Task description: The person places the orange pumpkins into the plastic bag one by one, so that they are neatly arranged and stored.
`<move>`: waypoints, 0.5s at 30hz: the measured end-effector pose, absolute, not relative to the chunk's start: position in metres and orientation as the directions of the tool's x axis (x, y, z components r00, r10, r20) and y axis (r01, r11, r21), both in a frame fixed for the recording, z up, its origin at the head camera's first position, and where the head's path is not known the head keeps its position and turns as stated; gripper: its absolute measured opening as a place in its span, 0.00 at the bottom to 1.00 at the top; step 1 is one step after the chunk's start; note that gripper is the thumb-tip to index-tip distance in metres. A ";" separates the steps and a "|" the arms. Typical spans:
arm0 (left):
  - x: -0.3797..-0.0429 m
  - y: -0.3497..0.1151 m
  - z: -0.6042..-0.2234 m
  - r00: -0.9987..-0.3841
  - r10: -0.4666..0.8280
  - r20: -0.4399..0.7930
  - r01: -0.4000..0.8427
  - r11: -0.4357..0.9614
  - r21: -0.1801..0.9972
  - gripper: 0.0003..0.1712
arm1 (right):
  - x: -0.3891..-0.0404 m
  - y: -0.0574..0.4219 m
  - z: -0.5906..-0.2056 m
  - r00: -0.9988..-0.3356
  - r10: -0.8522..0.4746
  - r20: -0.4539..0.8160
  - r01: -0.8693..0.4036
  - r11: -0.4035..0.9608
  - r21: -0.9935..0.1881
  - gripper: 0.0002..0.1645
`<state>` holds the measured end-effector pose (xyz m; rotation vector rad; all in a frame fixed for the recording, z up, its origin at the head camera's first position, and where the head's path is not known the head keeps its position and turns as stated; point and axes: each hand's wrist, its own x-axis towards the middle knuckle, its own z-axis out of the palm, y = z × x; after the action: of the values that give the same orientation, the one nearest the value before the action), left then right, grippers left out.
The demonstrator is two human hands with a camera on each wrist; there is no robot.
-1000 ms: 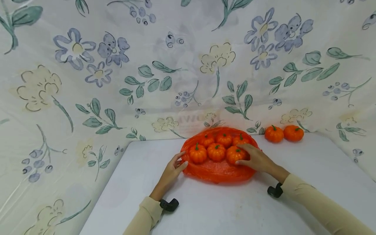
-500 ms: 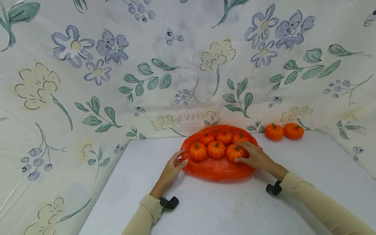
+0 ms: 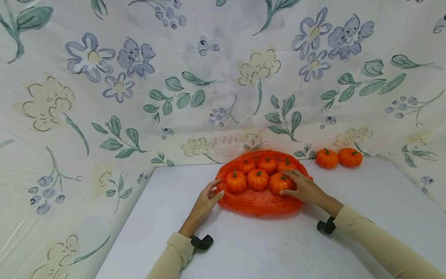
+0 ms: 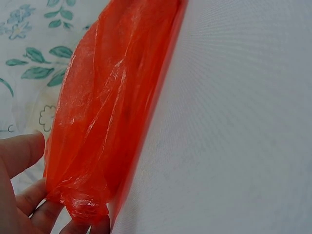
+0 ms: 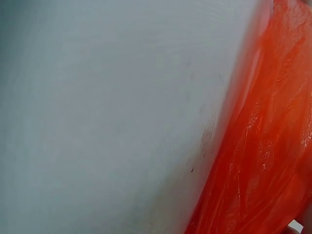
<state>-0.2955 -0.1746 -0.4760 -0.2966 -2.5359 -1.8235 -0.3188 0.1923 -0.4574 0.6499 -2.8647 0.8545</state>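
An orange-red plastic bag (image 3: 256, 201) lies spread open on the white table, with several small orange pumpkins (image 3: 258, 179) in two rows on it. My right hand (image 3: 308, 190) reaches over the bag's right side and holds the front-right pumpkin (image 3: 277, 184) between thumb and fingers. At the bag's left edge, my left hand (image 3: 203, 202) touches the plastic. In the left wrist view its fingers (image 4: 46, 214) lie against the bag's crumpled end (image 4: 85, 204), the thumb standing apart. Only the bag's side (image 5: 263, 161) and a sliver of hand show in the right wrist view.
Two more small pumpkins, one on the left (image 3: 326, 158) and one on the right (image 3: 350, 157), sit together at the table's back right. Behind the table (image 3: 251, 248) hangs a floral sheet (image 3: 223, 97). Both wrists wear black devices.
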 end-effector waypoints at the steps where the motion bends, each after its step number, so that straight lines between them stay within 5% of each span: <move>1: -0.292 -0.173 -0.472 -0.982 0.151 0.114 0.157 0.308 0.938 0.31 | -0.319 0.192 -0.457 -0.907 -0.374 0.194 -0.420 0.756 -0.503 0.47; 15: -0.276 -0.170 -0.447 -0.979 0.170 0.109 0.156 0.296 0.943 0.31 | -0.319 0.191 -0.459 -0.923 -0.345 0.168 -0.381 0.771 -0.511 0.47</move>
<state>-0.2761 -0.1699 -0.4469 -0.3198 -2.5383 -1.8443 -0.3193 0.1908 -0.4591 0.5940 -2.8952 0.8561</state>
